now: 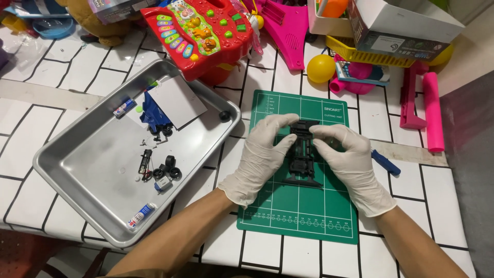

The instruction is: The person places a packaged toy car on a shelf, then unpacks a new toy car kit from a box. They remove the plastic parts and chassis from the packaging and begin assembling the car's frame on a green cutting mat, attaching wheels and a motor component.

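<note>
Both my hands wear white gloves and hold a black plastic toy-car chassis (pixel 302 154) over a green cutting mat (pixel 303 216). My left hand (pixel 265 154) grips the chassis from the left, fingers curled onto its far end. My right hand (pixel 346 154) pinches it from the right at the same end. The near end of the chassis rests on the mat.
A metal tray (pixel 82 170) at left holds small batteries, black wheels, a little motor, a blue part and a white card. A blue tool (pixel 386 162) lies right of the mat. Red and pink toys, a yellow ball (pixel 320 68) and boxes crowd the far side.
</note>
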